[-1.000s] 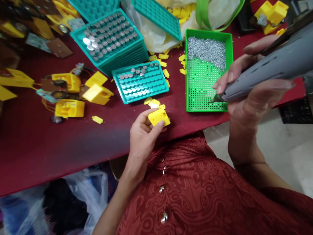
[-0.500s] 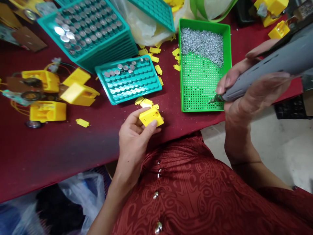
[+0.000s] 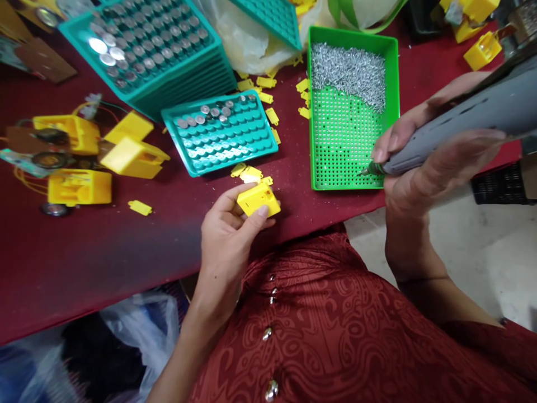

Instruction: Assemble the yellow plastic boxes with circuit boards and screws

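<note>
My left hand (image 3: 232, 224) is closed around a small yellow plastic housing (image 3: 258, 199), with the thumb across its front face. In my right hand (image 3: 436, 151) is a grey electric screwdriver (image 3: 461, 117), its tip pointing left over the near part of a green perforated tray (image 3: 312, 140). Loose silver screws (image 3: 348, 70) are heaped at that tray's far end, and others stand in its holes. Just beyond the housing lie several small yellow covers (image 3: 250, 173). A teal tray (image 3: 222, 134) behind them carries some button cells (image 3: 215, 112) in its far rows.
A tall stack of teal trays (image 3: 184, 84), its top one full of button cells, stands at the back left. Wired yellow housings (image 3: 79, 187) with wheels lie on the left of the red-covered table (image 3: 126, 252). A plastic bag (image 3: 247, 45) sits behind the trays.
My view has shifted slightly, so the left-hand items sit a little further left and higher. Both hands keep their hold, and the screwdriver tip stays over the green tray.
</note>
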Demonstrator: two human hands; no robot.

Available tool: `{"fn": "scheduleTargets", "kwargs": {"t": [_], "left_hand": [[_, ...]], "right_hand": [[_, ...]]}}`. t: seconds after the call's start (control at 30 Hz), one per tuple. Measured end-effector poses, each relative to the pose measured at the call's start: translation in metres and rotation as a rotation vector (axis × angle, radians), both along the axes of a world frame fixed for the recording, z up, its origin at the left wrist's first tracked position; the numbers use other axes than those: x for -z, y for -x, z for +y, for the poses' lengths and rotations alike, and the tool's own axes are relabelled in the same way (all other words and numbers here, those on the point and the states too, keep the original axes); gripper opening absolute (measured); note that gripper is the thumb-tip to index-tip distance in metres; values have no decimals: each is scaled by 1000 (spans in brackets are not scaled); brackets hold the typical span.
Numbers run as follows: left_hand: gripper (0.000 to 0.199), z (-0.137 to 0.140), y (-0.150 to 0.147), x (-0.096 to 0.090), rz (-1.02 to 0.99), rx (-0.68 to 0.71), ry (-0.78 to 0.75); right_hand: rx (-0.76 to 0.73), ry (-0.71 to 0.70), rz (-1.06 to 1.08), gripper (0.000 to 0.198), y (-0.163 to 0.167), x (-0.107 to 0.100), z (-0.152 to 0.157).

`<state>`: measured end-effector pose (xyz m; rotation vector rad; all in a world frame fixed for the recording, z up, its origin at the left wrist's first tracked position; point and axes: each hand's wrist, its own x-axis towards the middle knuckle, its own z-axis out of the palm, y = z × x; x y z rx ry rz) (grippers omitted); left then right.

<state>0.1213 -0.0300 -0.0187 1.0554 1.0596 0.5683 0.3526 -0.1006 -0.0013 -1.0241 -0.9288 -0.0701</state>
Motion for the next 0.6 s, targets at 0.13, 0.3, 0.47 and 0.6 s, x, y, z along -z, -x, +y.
{"fn": "scheduleTargets", "kwargs": {"t": [0.13, 0.3, 0.47, 0.6], "left_hand": [[53, 1, 0, -3, -11, -27, 19], [51, 3, 1, -8, -46, -39, 63], [50, 2, 3, -8, -61, -13, 65], [49, 2, 4, -7, -63, 7, 63]], "right_hand": [[-28, 7, 26, 45, 2, 0, -1], [55, 36, -39, 47, -2, -1, -3], [142, 76, -56, 50, -1, -2, -3], [133, 112, -41, 47, 2, -2, -7]]}}
